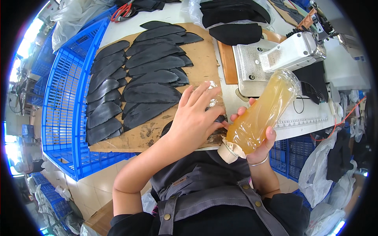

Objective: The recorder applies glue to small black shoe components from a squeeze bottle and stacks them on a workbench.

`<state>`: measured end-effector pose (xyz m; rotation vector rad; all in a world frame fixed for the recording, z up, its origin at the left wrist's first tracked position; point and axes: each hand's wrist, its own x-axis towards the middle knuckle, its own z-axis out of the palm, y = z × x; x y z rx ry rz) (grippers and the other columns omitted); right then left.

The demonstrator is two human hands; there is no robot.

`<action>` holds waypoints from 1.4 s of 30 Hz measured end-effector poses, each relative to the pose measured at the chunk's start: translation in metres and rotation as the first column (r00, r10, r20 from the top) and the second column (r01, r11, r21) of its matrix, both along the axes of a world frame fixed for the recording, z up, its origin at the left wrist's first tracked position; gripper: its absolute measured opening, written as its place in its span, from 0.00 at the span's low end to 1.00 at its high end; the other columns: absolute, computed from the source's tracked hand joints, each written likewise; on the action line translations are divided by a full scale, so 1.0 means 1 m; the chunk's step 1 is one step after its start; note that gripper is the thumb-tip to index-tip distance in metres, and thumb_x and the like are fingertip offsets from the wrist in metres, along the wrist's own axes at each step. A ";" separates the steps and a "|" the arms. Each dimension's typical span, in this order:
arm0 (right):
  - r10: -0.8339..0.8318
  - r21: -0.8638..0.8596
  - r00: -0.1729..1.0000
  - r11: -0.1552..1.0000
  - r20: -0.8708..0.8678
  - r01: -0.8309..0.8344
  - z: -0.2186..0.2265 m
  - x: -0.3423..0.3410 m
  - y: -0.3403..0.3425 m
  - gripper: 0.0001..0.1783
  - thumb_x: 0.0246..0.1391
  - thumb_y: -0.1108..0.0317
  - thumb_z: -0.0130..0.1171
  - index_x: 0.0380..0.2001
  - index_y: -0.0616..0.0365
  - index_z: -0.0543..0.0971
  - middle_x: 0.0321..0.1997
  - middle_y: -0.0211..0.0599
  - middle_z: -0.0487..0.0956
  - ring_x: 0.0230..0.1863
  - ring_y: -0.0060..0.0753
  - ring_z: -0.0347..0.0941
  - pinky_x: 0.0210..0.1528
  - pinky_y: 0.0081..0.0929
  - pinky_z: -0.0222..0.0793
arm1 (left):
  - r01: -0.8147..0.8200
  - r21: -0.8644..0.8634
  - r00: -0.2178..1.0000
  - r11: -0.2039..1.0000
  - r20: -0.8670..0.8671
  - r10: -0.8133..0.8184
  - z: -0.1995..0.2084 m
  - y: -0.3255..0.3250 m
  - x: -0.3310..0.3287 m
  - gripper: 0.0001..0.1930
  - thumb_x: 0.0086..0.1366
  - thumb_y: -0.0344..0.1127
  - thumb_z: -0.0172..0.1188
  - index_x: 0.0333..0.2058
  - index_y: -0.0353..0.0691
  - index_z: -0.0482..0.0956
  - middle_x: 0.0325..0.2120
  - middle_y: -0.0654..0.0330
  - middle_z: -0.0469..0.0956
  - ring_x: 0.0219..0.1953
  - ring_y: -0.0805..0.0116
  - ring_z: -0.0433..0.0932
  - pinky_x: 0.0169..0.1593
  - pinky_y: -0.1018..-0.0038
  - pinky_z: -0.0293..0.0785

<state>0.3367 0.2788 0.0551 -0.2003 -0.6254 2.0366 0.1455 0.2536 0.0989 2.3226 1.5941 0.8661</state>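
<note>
My right hand [262,145] is wrapped round a clear bottle [264,112] of amber liquid. The bottle lies tilted, its base up to the right and its neck, bound in pale tape [229,152], down to the left. Over the right part of a stained cardboard sheet [157,139], my left hand [199,116] is open with fingers apart. A dark patch shows by its thumb, mostly hidden by the fingers. Left of this hand, curved black pieces [151,92] overlap in rows on the cardboard. Shiny wet-looking spots [213,102] show near my left fingertips.
A blue plastic basket [65,98] stands along the left side. A white sewing machine [291,53] is at the right, with more black pieces [235,34] behind the cardboard. Red-handled scissors [121,12] lie at the far left. Plastic bags [317,175] hang at lower right.
</note>
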 end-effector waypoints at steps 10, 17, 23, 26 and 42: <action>-0.005 -0.006 1.000 1.000 -0.007 0.005 0.002 -0.002 0.000 0.41 0.48 0.50 0.56 0.61 0.53 0.54 0.51 0.48 0.67 0.54 0.48 0.67 0.60 0.54 0.59 | -0.037 0.038 0.999 0.999 0.011 0.037 -0.006 -0.006 0.001 0.13 0.48 0.37 0.65 0.30 0.41 0.72 0.49 0.54 0.68 0.56 0.52 0.63 0.59 0.54 0.54; 0.015 -0.010 1.000 1.000 -0.024 -0.015 0.001 -0.001 0.001 0.40 0.48 0.50 0.56 0.61 0.53 0.55 0.51 0.49 0.67 0.54 0.50 0.67 0.60 0.51 0.61 | -0.137 0.068 0.986 0.988 0.103 0.130 -0.008 -0.005 0.004 0.13 0.49 0.36 0.65 0.31 0.40 0.73 0.49 0.52 0.68 0.56 0.50 0.63 0.58 0.56 0.56; 0.002 -0.010 1.000 1.000 0.012 -0.002 0.004 0.000 0.000 0.41 0.48 0.50 0.56 0.61 0.52 0.54 0.51 0.48 0.68 0.55 0.50 0.67 0.59 0.51 0.62 | -0.132 0.075 0.988 0.988 0.094 0.125 -0.014 -0.005 0.002 0.10 0.50 0.35 0.64 0.29 0.39 0.74 0.49 0.51 0.68 0.56 0.49 0.63 0.58 0.56 0.56; 0.011 -0.010 1.000 1.000 0.006 -0.011 0.003 0.001 0.001 0.41 0.48 0.50 0.56 0.62 0.52 0.53 0.51 0.48 0.67 0.55 0.49 0.67 0.60 0.52 0.60 | -0.141 0.054 0.984 0.988 0.116 0.134 -0.016 -0.004 0.002 0.08 0.49 0.33 0.64 0.27 0.39 0.75 0.49 0.50 0.68 0.56 0.49 0.63 0.58 0.56 0.57; 0.029 -0.017 0.999 0.999 -0.027 -0.030 0.002 -0.002 0.001 0.40 0.48 0.49 0.56 0.61 0.50 0.55 0.50 0.43 0.68 0.54 0.44 0.67 0.62 0.57 0.53 | -0.199 -0.355 0.380 0.913 0.831 0.406 0.036 -0.045 -0.094 0.04 0.57 0.27 0.59 0.25 0.36 0.74 0.40 0.59 0.75 0.34 0.83 0.67 0.39 0.85 0.62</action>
